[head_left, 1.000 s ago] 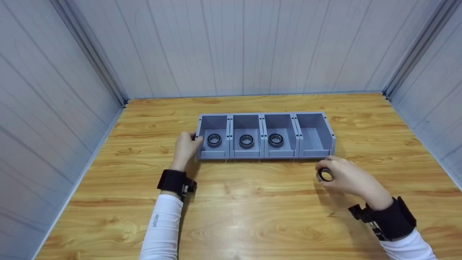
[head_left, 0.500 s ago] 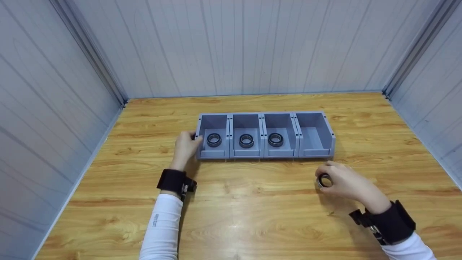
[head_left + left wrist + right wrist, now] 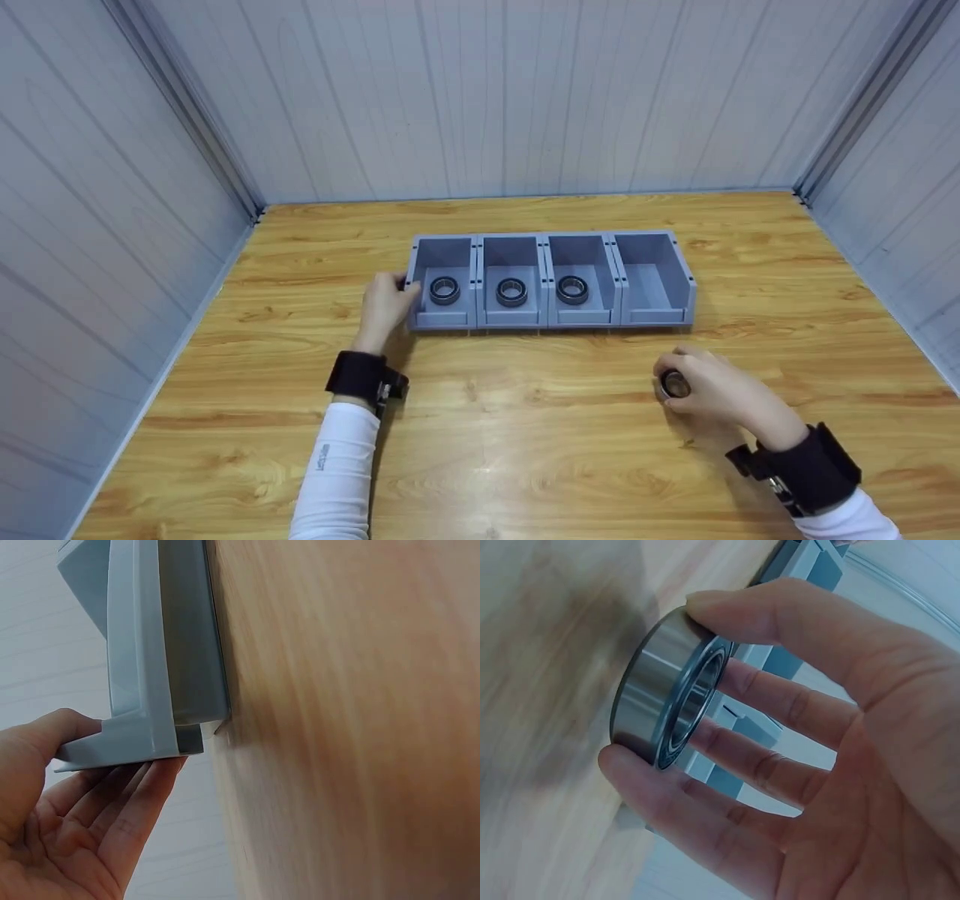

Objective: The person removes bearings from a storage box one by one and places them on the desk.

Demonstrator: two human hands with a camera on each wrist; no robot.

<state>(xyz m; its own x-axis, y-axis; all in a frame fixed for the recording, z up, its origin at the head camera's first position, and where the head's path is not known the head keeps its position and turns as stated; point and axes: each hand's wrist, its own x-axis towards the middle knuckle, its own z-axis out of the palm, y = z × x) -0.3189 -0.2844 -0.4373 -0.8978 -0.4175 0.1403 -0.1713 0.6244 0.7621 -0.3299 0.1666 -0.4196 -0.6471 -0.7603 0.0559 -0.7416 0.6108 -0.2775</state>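
A row of grey storage bins (image 3: 513,320) stands on the table, joined side by side. My left hand (image 3: 384,309) grips the left side wall of the leftmost bin; in the left wrist view the thumb is inside that wall (image 3: 124,741) and the fingers lie against its outer face. My right hand (image 3: 712,386) pinches a ball bearing (image 3: 649,686) between thumb and fingers, near the table in front of the rightmost bin. Single bearings lie in the left bin (image 3: 444,301), the second bin (image 3: 511,303) and the third bin (image 3: 572,301). The rightmost bin (image 3: 646,289) holds none.
The wood-grain table (image 3: 487,450) extends around the bins. A pale panel wall (image 3: 480,105) rises behind, with further panels at the left (image 3: 90,247) and right (image 3: 900,187). Black wrist straps with small cameras sit on both wrists.
My right hand has moved slightly toward me and down with the bearing, away from the rightmost bin. My left hand and the bins have stayed in place.
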